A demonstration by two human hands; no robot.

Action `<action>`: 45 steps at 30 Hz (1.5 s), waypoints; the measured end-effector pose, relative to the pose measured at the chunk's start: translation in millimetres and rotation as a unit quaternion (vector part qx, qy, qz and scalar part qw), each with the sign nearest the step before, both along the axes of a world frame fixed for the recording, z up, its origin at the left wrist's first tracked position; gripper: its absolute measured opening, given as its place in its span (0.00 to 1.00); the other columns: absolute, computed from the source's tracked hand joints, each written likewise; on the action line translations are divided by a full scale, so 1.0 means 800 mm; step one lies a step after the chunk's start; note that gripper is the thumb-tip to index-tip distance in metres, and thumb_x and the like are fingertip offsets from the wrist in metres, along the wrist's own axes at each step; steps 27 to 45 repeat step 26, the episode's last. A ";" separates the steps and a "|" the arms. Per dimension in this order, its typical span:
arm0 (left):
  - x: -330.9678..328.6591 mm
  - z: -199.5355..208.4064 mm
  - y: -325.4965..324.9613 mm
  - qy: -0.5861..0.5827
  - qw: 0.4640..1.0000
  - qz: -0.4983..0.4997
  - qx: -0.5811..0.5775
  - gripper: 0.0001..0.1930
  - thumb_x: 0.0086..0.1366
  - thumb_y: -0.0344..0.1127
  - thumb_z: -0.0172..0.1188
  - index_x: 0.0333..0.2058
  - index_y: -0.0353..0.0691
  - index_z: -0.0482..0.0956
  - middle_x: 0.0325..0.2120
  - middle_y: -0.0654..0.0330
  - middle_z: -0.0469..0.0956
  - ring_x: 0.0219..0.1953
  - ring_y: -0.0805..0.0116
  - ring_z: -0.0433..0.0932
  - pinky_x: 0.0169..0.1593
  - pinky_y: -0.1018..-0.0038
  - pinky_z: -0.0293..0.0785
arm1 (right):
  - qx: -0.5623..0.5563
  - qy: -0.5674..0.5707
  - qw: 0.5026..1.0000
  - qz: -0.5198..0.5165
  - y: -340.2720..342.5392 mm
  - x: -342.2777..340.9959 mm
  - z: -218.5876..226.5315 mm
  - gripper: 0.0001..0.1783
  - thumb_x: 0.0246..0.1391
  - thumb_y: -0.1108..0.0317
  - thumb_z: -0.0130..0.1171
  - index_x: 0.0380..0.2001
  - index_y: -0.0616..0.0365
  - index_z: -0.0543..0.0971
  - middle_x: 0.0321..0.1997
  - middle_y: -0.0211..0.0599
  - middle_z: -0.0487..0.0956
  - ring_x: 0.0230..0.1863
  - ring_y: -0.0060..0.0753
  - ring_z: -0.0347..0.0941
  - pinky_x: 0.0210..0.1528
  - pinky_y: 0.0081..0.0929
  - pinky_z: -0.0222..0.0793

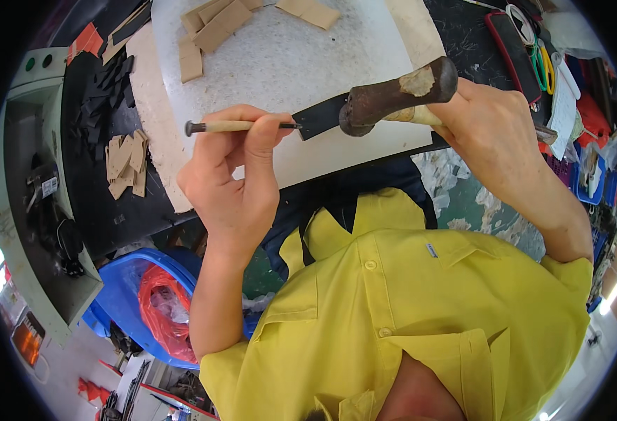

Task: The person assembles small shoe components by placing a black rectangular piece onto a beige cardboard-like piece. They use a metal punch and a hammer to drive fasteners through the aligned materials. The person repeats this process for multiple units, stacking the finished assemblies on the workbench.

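Observation:
A thin punch [218, 127] with a pale sleeve and a dark, flat head is pinched between the thumb and fingers of my left hand [232, 179]. Its dark tip points right, at the left end of a black flat strip [322, 117]; whether they touch I cannot tell. My right hand [487, 123] is closed round the pale handle of a hammer [385, 100], whose worn dark-brown head hangs over the strip and hides its right part. Beneath lies a white sheet or board [266, 67] at the table's near edge.
Tan flat pieces [224, 27] lie at the board's far side, more tan pieces [127, 161] and black strips [105, 91] to the left. A blue bin [129, 281] stands below left, beside a grey metal housing [21, 175]. Scissors [548, 69] and a red-edged case [512, 56] sit far right.

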State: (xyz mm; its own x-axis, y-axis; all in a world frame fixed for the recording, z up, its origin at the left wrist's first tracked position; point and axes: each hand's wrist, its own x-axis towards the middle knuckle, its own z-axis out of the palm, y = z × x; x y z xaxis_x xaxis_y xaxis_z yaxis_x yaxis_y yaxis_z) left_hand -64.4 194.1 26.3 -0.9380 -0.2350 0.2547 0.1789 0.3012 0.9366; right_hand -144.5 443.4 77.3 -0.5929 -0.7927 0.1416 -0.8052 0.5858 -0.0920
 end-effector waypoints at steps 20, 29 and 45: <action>0.001 -0.021 0.005 0.110 0.951 -0.014 -0.289 0.08 0.59 0.26 0.68 0.30 0.36 0.74 0.25 0.60 0.79 0.18 0.64 0.75 0.23 0.76 0.71 | 0.021 0.000 1.000 -0.006 -0.002 0.008 0.003 0.14 0.46 0.75 0.57 0.36 0.52 0.67 0.21 0.35 0.69 0.22 0.43 0.74 0.18 0.37 0.63; 0.002 -0.022 0.011 0.157 0.916 -0.006 -0.370 0.07 0.61 0.29 0.66 0.32 0.38 0.75 0.25 0.60 0.79 0.19 0.64 0.76 0.24 0.73 0.72 | 0.041 0.029 0.999 -0.005 0.002 -0.009 0.005 0.15 0.48 0.69 0.62 0.37 0.52 0.67 0.23 0.36 0.76 0.25 0.40 0.78 0.22 0.34 0.69; 0.002 -0.022 0.011 0.157 0.916 -0.006 -0.370 0.07 0.61 0.29 0.66 0.32 0.38 0.75 0.25 0.60 0.79 0.19 0.64 0.76 0.24 0.73 0.72 | 0.041 0.029 0.999 -0.005 0.002 -0.009 0.005 0.15 0.48 0.69 0.62 0.37 0.52 0.67 0.23 0.36 0.76 0.25 0.40 0.78 0.22 0.34 0.69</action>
